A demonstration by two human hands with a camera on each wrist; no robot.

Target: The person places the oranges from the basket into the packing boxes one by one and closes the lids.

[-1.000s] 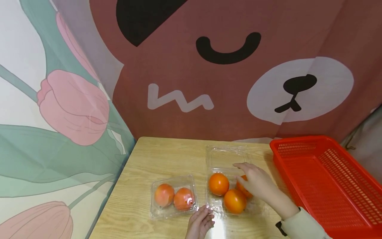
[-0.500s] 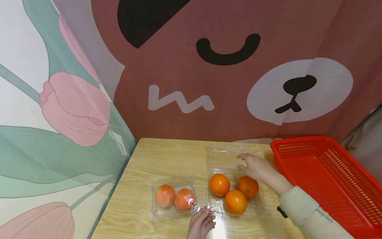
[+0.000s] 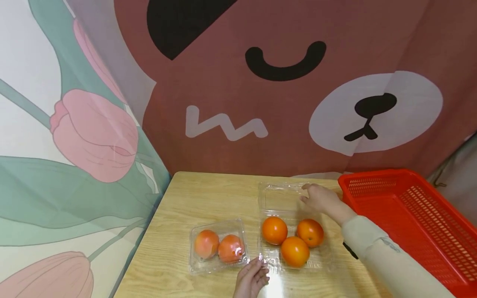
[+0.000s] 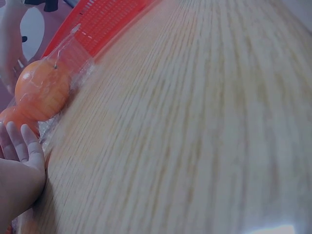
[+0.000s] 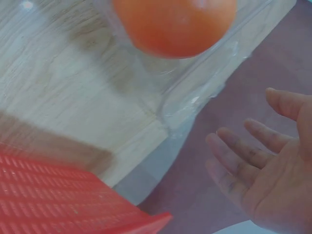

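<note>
On the table, a clear plastic clamshell box (image 3: 328, 265) lies open with its lid (image 3: 281, 200) folded back toward the wall. Three oranges sit in its base: one at back left (image 3: 274, 230), one at right (image 3: 310, 233) and one in front (image 3: 295, 252). My left hand (image 3: 252, 278) is at the base's front left corner, its fingertips touching or very near the edge; its fingers look fairly straight in the left wrist view. Over the lid's right side hovers my right hand (image 3: 321, 198), fingers spread and holding nothing, as the right wrist view shows (image 5: 273, 165).
Left of the open box stands a closed clear box (image 3: 216, 227) with two round orange-red fruits (image 3: 206, 244) inside. A large red plastic basket (image 3: 425, 231) occupies the right side. Behind the table (image 3: 164, 256) hangs a printed curtain (image 3: 231, 82).
My right hand has drawn away from the right orange, moving back over the lid and uncovering that orange. My left hand has stayed at the box's corner.
</note>
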